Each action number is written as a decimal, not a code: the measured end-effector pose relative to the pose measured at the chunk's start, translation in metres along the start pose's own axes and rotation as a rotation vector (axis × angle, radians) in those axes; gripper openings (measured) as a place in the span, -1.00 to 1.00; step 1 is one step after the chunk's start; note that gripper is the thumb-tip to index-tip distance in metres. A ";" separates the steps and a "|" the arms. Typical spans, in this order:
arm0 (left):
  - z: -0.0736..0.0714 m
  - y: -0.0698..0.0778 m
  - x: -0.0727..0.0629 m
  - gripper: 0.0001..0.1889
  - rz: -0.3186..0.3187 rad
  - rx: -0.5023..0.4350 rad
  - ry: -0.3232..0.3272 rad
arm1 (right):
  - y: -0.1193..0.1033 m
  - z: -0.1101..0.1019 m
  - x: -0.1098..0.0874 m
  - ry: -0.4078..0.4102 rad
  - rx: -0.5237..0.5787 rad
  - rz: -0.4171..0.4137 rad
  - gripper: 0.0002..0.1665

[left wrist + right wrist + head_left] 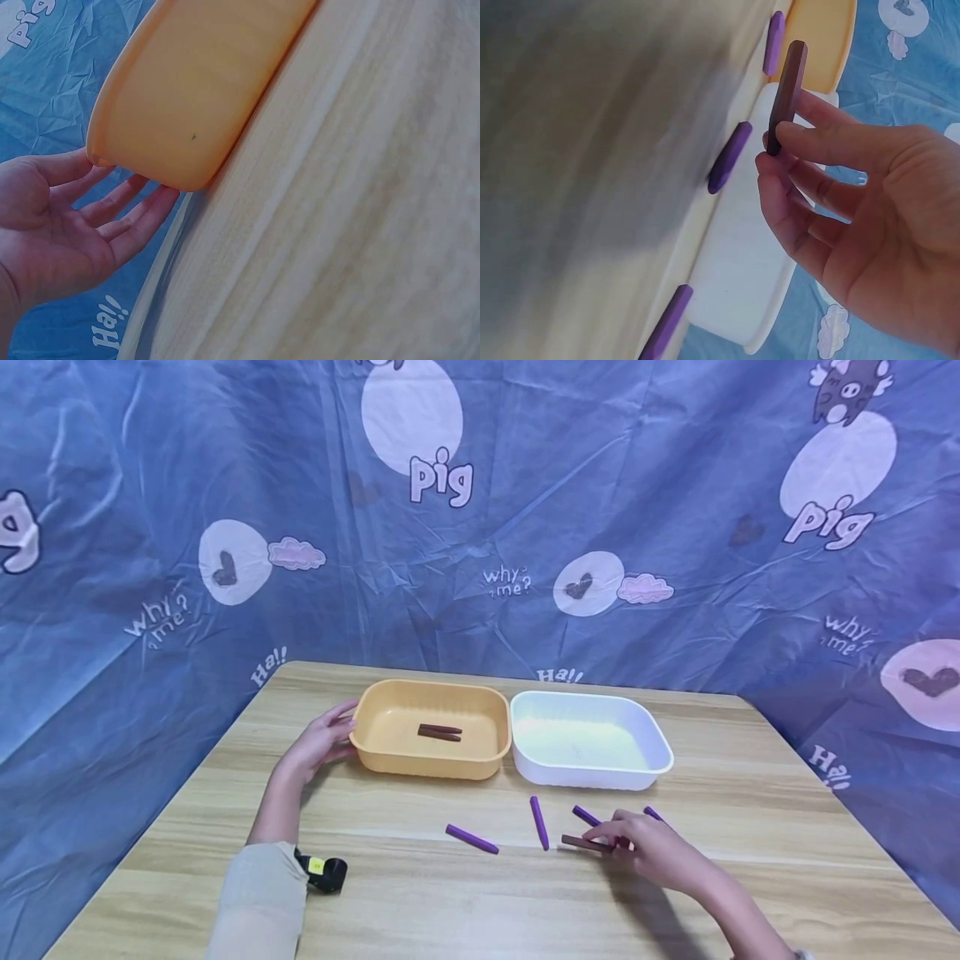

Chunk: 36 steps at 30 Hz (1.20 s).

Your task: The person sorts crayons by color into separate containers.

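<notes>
My right hand (647, 847) pinches a brown crayon (789, 94) between thumb and fingertips, just above the table in front of the white basket (742, 255). Several purple crayons lie scattered around it, among them one to the left (471, 839) and one pointing toward the baskets (538, 822). A purple crayon (585, 815) sits partly hidden behind the right hand. With relaxed fingers, my left hand (82, 217) touches the left end of the orange basket (187, 97). Two brown crayons (439, 737) lie side by side on that basket's floor.
Both baskets stand side by side toward the back of the wooden table (390, 893), the white one on the right with nothing visible inside. A blue printed cloth (480, 635) hangs behind and beside the table. A black device (326, 873) is at the left wrist.
</notes>
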<state>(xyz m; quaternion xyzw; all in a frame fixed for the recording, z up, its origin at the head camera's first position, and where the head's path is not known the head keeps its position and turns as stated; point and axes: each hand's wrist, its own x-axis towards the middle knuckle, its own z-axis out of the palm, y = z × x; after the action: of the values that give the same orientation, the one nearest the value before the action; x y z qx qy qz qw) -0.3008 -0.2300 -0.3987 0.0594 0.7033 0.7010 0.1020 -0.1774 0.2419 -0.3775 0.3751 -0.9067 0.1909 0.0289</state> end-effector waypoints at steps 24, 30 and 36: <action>-0.002 0.001 0.001 -0.43 -0.008 -0.007 -0.002 | -0.012 -0.017 0.048 0.025 -0.090 -0.061 -0.53; -0.002 0.001 0.001 -0.43 -0.009 -0.010 -0.002 | -0.015 -0.020 0.061 0.020 -0.069 -0.059 -0.52; -0.001 0.002 0.000 -0.42 -0.014 -0.007 -0.001 | -0.018 -0.021 0.072 0.000 -0.054 -0.042 -0.52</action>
<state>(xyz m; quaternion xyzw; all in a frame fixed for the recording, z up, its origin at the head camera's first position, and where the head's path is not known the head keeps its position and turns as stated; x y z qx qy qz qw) -0.3016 -0.2309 -0.3969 0.0543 0.7011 0.7028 0.1074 -0.2185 0.1895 -0.3379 0.3931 -0.9034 0.1659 0.0429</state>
